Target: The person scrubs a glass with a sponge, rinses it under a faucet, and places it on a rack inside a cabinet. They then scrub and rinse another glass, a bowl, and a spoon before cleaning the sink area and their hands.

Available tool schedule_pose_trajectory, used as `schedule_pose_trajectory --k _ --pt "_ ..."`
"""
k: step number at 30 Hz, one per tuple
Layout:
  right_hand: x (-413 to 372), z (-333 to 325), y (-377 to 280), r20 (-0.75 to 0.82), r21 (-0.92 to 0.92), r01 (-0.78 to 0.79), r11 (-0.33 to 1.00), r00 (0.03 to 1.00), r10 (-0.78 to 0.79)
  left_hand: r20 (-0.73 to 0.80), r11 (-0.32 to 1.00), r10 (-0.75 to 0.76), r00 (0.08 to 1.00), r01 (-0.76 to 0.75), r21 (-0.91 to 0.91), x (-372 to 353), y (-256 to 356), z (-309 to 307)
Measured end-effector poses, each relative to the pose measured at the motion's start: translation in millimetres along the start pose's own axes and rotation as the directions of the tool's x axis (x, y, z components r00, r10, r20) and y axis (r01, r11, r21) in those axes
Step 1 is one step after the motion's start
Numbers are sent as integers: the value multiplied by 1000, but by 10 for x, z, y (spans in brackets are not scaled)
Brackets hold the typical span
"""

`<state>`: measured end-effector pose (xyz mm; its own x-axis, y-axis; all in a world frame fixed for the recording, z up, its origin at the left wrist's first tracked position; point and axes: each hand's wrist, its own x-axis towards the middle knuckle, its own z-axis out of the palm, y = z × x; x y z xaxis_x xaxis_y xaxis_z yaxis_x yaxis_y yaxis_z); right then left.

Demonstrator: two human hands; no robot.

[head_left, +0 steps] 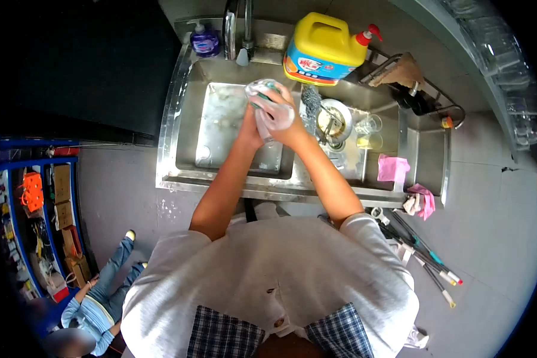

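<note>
Both hands meet over the divide between the left and middle sink basins. My left hand is closed around the lower side of a clear, foam-covered drinking glass. My right hand wraps over the same glass from the right, its fingers bent and soapy. A bit of green scouring pad shows between the fingers; how it is held is partly hidden. Under the hands, the left basin holds cloudy, sudsy water.
Behind stand a faucet, a purple soap bottle and a yellow detergent jug. The middle basin holds a bowl and glasses. Pink cloths hang rightward. Another person sits lower left.
</note>
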<state>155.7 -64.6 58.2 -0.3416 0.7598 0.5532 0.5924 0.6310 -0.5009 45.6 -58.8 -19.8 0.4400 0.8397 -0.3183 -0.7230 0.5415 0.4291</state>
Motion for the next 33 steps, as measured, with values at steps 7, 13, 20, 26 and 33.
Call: schedule_pose_trajectory --k 7,13,20,26,33 --pt "-1168 148 764 -260 -276 -389 879 910 321 -220 983 37 975 3 182 -109 -66 -321" --pt "-465 253 815 -187 -267 -336 903 938 293 -246 849 347 905 -192 492 -268 154 -460" --pt "1294 1859 1826 133 284 -548 787 835 534 62 678 512 857 -447 584 -211 358 -665" --pt "578 1948 1633 156 359 -483 799 875 459 64 451 578 813 -384 806 16 578 -1022" --pt "523 1569 1176 788 219 -743 633 517 335 200 154 439 876 -293 944 -15 849 -1062"
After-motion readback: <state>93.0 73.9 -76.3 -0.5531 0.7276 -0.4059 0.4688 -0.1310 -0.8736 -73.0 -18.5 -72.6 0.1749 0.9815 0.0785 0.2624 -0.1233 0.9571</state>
